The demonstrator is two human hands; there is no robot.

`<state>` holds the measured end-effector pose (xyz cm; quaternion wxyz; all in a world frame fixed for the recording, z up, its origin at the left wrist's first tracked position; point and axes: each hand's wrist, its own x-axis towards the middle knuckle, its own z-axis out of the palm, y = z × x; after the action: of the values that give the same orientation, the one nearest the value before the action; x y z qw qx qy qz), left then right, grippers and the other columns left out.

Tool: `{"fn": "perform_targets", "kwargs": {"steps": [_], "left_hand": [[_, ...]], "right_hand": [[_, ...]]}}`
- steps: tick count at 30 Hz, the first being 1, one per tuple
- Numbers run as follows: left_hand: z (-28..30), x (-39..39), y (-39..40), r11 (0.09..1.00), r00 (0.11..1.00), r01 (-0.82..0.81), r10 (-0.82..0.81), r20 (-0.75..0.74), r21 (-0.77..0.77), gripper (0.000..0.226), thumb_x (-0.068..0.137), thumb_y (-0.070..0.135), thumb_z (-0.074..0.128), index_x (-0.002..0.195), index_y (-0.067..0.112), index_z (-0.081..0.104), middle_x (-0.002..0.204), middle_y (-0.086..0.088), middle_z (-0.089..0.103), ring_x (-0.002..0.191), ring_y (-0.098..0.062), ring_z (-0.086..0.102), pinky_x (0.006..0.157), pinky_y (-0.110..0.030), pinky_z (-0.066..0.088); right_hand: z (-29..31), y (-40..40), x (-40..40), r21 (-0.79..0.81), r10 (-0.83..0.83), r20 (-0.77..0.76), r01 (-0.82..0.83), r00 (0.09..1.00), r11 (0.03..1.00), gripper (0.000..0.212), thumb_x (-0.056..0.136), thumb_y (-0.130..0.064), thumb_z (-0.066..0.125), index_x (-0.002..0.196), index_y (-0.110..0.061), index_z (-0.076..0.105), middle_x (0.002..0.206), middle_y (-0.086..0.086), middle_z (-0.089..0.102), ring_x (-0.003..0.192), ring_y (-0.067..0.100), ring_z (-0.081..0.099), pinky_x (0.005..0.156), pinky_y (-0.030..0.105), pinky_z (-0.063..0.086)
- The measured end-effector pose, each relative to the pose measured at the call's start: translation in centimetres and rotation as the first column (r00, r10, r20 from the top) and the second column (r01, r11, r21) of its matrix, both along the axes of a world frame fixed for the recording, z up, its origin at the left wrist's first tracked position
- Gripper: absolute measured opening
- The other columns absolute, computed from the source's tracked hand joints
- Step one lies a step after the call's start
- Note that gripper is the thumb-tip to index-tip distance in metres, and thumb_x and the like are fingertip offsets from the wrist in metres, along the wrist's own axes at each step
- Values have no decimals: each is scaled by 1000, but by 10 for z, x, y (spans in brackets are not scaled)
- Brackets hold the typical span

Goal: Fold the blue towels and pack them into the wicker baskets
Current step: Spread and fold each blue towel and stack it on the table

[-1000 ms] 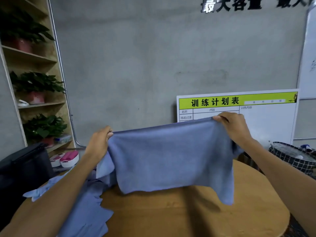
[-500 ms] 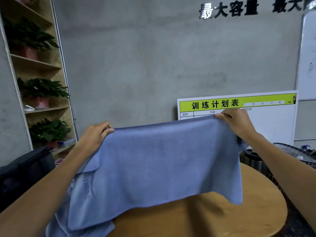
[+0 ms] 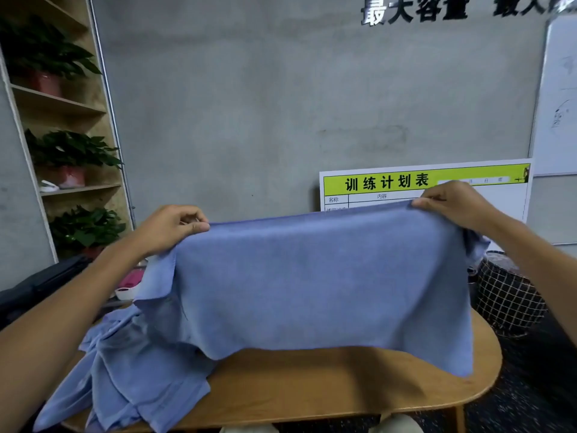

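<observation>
The left hand [image 3: 168, 228] and right hand [image 3: 452, 203] each pinch a top corner of a blue towel [image 3: 312, 285], stretched mid-frame above the wooden bench [image 3: 343, 389]. More towels [image 3: 131, 370] lie heaped at lower left.

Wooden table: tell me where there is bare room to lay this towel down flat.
Bare wood shows on the table from the heap of blue towels rightward to the rounded right end, under the held towel that the left hand and right hand pinch. The left end is crowded by the heap.
</observation>
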<state>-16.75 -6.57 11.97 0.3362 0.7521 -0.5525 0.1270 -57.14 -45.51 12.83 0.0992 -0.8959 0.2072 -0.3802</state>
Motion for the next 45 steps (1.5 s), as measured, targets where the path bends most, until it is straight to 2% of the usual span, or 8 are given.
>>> {"fn": "perform_targets", "kwargs": {"steps": [6, 13, 17, 22, 25, 34, 40, 45], "left_hand": [[-42, 38, -67, 983, 984, 56, -25, -179, 174, 14, 88, 21, 77, 83, 33, 73, 80, -4, 74, 74, -8, 59, 76, -31, 48], [-230, 90, -155, 884, 975, 126, -25, -222, 450, 31, 91, 9, 71, 72, 34, 68, 80, 13, 72, 76, 0, 62, 74, -24, 47], [-303, 96, -176, 888, 988, 109, -49, -144, 448, 23, 89, 25, 72, 79, 44, 65, 83, 17, 69, 79, 3, 62, 74, -29, 49], [-298, 74, -179, 971, 982, -121, 86, 169, 208, 14, 93, 22, 61, 105, 27, 68, 101, 6, 60, 89, -18, 60, 74, -40, 51], [-297, 18, -183, 981, 991, -134, 136, -5, 141, 13, 96, 17, 61, 99, 26, 70, 99, 10, 61, 76, -9, 58, 68, -31, 47], [-343, -7, -163, 860, 953, -265, 302, -15, 436, 64, 88, 65, 30, 139, 35, 55, 151, 7, 45, 139, -21, 42, 111, -51, 35], [-337, 26, -152, 756, 918, -357, 391, 60, 549, 54, 101, 55, 39, 151, 34, 37, 162, 5, 27, 149, -21, 25, 115, -61, 23], [-342, 43, -143, 725, 889, -351, 457, -33, 593, 59, 101, 58, 35, 155, 38, 27, 166, 6, 13, 154, -22, 10, 117, -64, 14]], "right_hand": [[-26, -46, 31, 49, -44, -248, 58, 968, 997, 30, 89, -37, 71, 67, -17, 71, 67, 4, 68, 65, 17, 57, 61, 21, 41], [-201, -140, 84, 181, 54, -472, 37, 880, 983, 40, 82, -71, 57, 60, -39, 64, 58, -12, 59, 59, -2, 54, 63, 22, 44], [-299, -160, 92, 188, -29, -510, 144, 860, 972, 53, 79, -81, 48, 68, -33, 67, 71, -11, 66, 73, 12, 60, 70, 37, 50], [-332, -146, 92, -153, -371, -270, 341, 888, 928, 26, 89, -49, 63, 85, -25, 73, 93, 1, 67, 85, 31, 63, 65, 38, 44], [-334, -127, 103, -308, -370, -135, 316, 919, 897, 29, 89, -41, 55, 79, -20, 73, 80, 7, 64, 71, 34, 60, 63, 40, 40], [-365, -77, 136, -19, -246, -279, 251, 928, 968, 30, 95, -34, 59, 116, -13, 66, 113, 12, 59, 93, 42, 59, 75, 47, 51], [-354, -104, 139, 197, -36, -445, 137, 895, 971, 53, 98, -51, 46, 138, -18, 55, 140, 7, 49, 117, 35, 55, 100, 46, 44], [-345, -120, 130, 235, 57, -404, 43, 913, 971, 35, 98, -29, 59, 131, -17, 61, 128, 5, 55, 113, 25, 56, 93, 30, 40]]}}
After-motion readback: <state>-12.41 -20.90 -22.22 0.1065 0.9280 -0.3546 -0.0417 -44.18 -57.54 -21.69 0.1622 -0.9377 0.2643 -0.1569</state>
